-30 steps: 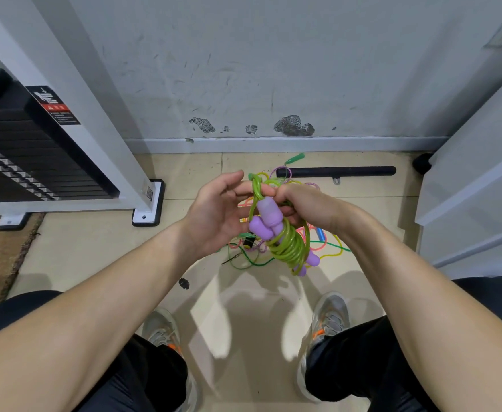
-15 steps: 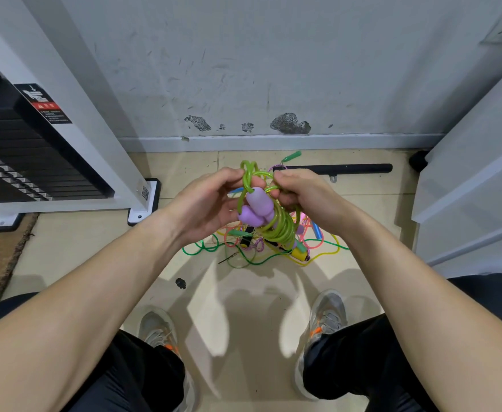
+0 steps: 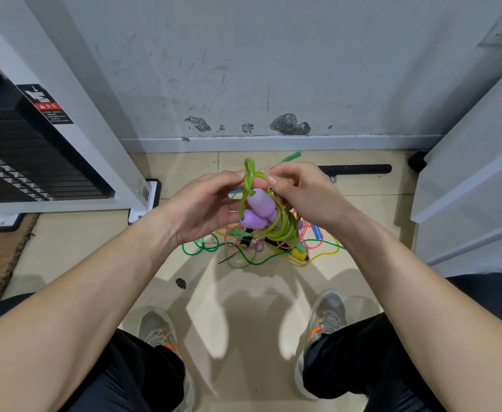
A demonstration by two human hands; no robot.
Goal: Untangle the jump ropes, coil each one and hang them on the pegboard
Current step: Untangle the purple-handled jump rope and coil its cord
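Evidently almost bundled, the lime-green jump rope point(image 3: 285, 231) hangs coiled between both hands above the floor, its lilac handles point(image 3: 261, 203) tucked among the loops. The left hand point(image 3: 205, 206) pinches the top loop and the right hand point(image 3: 306, 194) pinches a strand beside it, probably to cinch the coil. The remaining tangled ropes point(image 3: 243, 257) lie on the tiles below.

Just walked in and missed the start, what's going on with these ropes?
A person holds a coiled green jump rope with purple handles above a tangle of other ropes on the floor. The left grip and right grip both pinch loops at its top. It isn't hung; no pegboard shows.
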